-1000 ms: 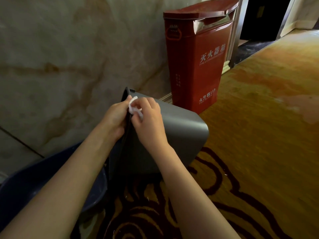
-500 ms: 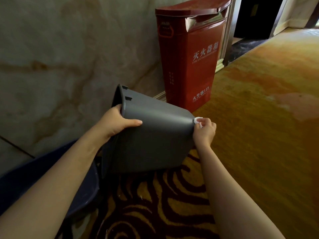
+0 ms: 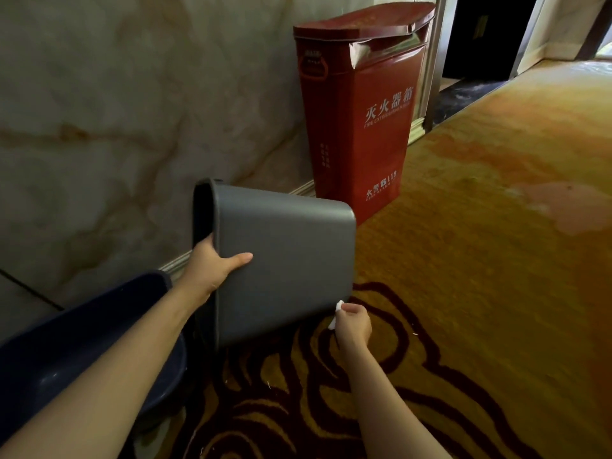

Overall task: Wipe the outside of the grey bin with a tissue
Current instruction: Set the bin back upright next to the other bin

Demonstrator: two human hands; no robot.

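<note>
Left hand [image 3: 212, 266]: closed on the rim of the tipped grey bin [image 3: 284, 260].
Right hand [image 3: 352, 323]: tissue [image 3: 338, 307] is pinched and pressed to the bin's lower base corner.

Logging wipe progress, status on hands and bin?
Left hand grips grey bin at rim, bin tipped sideways. Right hand pinches tissue at the bin's lower base corner. Nothing in the way.

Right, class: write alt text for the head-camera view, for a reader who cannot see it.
A person tilts a grey bin on its side, the left hand gripping its rim while the right hand presses a white tissue to its bottom corner. A red fire extinguisher box stands behind, on patterned carpet.
</note>
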